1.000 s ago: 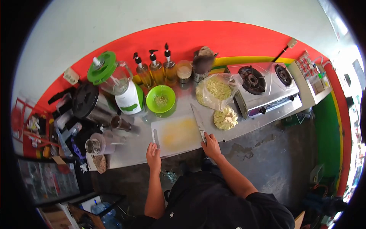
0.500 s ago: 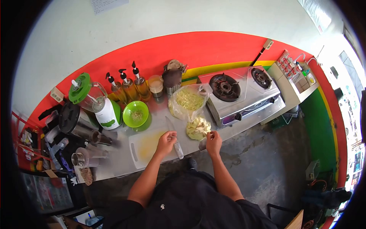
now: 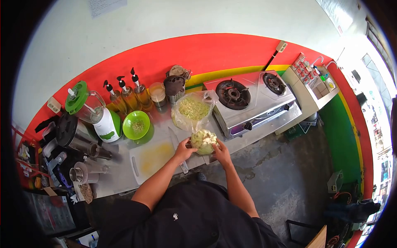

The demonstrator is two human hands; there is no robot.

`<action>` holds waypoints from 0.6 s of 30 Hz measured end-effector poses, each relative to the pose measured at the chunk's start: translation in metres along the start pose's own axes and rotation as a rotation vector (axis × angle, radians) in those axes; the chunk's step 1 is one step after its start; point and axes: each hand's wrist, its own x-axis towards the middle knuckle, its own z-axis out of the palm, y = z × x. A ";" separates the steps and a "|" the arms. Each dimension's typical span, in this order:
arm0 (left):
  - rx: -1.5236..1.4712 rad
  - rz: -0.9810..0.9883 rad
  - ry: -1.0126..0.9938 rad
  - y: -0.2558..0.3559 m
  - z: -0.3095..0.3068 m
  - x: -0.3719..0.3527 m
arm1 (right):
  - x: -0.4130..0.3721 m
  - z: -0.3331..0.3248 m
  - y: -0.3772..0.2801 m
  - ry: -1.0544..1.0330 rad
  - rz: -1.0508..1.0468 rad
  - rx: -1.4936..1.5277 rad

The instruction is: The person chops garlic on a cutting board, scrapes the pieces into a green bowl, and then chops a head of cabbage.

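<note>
The left hand [image 3: 184,150] and right hand [image 3: 221,152] clasped the cabbage chunk [image 3: 203,141]. The knife [image 3: 174,138] lay beside the left wrist; a sideways drag risked a cut.

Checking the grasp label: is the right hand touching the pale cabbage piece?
Touching. The head view shows the right hand pressed against the cabbage piece, with the left hand on its other side.

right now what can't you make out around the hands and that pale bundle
Head view:
Pale bundle: near side covered by the left hand and right hand; grip unclear.
Knife: partly behind the left hand.
Green bowl contents: too small.
Wall paper: cut by top edge.
</note>
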 end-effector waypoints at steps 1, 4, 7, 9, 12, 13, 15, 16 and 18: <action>-0.052 0.022 -0.080 0.004 -0.005 -0.007 | -0.001 0.000 -0.004 -0.010 -0.002 0.001; -0.163 0.041 0.030 0.020 -0.013 -0.037 | -0.011 0.006 -0.014 -0.072 0.063 0.107; 0.070 0.095 0.207 0.021 -0.034 -0.058 | -0.016 0.024 -0.022 -0.169 0.165 0.033; 0.037 0.110 0.253 0.014 -0.050 -0.073 | -0.019 0.046 -0.022 -0.247 0.177 0.165; -0.041 0.180 0.339 0.004 -0.070 -0.094 | -0.024 0.083 -0.026 -0.362 0.177 0.151; -0.093 0.231 0.378 0.003 -0.074 -0.101 | -0.027 0.094 -0.030 -0.376 0.185 0.157; -0.300 0.218 0.374 0.009 -0.076 -0.121 | -0.036 0.117 -0.037 -0.531 0.214 0.105; -0.516 0.219 0.357 0.018 -0.079 -0.134 | -0.041 0.129 -0.039 -0.546 0.222 0.108; -0.484 0.184 0.390 0.029 -0.091 -0.152 | -0.049 0.151 -0.040 -0.639 0.247 0.002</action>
